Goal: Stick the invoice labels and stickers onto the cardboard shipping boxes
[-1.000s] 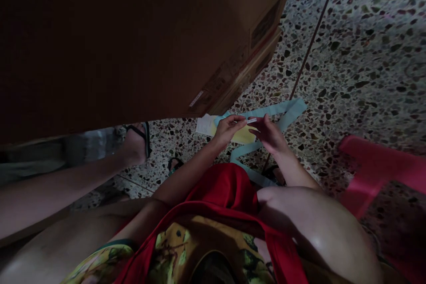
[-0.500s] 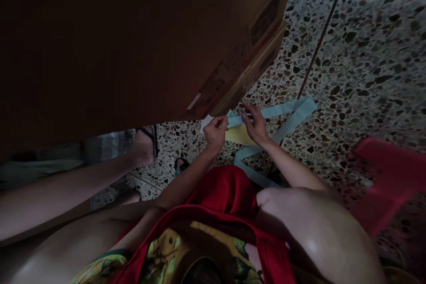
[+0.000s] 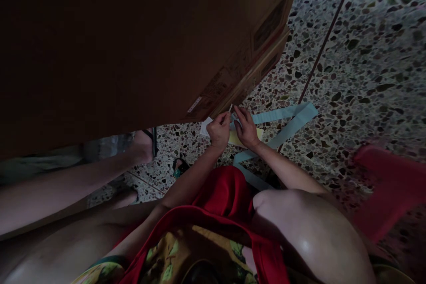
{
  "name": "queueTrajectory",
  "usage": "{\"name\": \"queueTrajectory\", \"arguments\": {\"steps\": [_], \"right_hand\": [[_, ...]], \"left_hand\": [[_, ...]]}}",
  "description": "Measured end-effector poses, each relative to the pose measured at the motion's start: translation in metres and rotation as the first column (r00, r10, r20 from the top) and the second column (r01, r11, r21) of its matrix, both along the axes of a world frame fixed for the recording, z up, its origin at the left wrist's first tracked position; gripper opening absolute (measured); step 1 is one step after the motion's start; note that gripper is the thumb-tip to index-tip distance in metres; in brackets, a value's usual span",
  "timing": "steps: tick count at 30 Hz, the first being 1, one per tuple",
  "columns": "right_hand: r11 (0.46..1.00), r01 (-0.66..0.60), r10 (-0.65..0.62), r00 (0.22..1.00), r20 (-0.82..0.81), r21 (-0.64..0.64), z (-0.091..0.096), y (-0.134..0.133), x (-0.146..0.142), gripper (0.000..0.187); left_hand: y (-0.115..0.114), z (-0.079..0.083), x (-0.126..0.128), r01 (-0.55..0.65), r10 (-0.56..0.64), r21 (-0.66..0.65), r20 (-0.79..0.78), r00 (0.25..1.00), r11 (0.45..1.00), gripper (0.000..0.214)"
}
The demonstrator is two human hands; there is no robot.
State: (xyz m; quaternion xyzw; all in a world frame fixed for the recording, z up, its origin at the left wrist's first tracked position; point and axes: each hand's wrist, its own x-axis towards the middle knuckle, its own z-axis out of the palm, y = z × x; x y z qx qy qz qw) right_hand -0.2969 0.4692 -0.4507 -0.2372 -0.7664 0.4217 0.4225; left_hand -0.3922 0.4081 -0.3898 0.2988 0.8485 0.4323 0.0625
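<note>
My left hand point(image 3: 218, 132) and my right hand point(image 3: 246, 127) are close together low over the speckled floor, by the bottom corner of a large brown cardboard box point(image 3: 140, 40). Both pinch a small white sticker strip point(image 3: 230, 108) between their fingertips. Under the hands lie a yellow paper point(image 3: 258, 135), a white paper point(image 3: 205, 125) and a long pale blue backing strip point(image 3: 282, 115) that loops across the floor. The scene is dim, so the small strip is hard to make out.
A red plastic stool point(image 3: 389, 186) stands at the right. Another person's leg and sandalled foot point(image 3: 146, 144) reach in from the left under the box. My knees and red clothing point(image 3: 229, 204) fill the bottom of the view.
Both hands have moved forward and closer together, from above the blue strip toward the box's bottom corner, still pinching the small strip. The view has shifted slightly.
</note>
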Motion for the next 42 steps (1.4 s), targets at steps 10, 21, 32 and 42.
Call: {"name": "queueTrajectory", "arguments": {"steps": [10, 21, 32, 42], "right_hand": [[1.000, -0.025, 0.025, 1.000, 0.013, 0.017, -0.001, 0.001, -0.007, 0.054], [0.999, -0.022, 0.018, 0.990, 0.141, 0.026, 0.002, -0.002, -0.014, 0.055], [0.989, -0.011, -0.027, 0.970, 0.243, 0.150, 0.002, -0.001, -0.017, 0.054], [0.994, -0.012, -0.018, 0.966, 0.258, 0.113, -0.002, -0.003, -0.025, 0.054]], "left_hand": [[0.001, -0.003, -0.001, -0.004, -0.009, -0.068, -0.190, 0.982, 0.998, 0.022], [0.000, 0.004, 0.003, -0.009, 0.004, -0.032, -0.150, 0.989, 0.999, 0.021], [-0.009, 0.006, -0.001, 0.017, -0.024, -0.050, -0.151, 0.988, 0.999, 0.026], [-0.056, 0.033, -0.006, 0.211, -0.456, -0.495, -0.450, 0.768, 0.843, 0.037]]}}
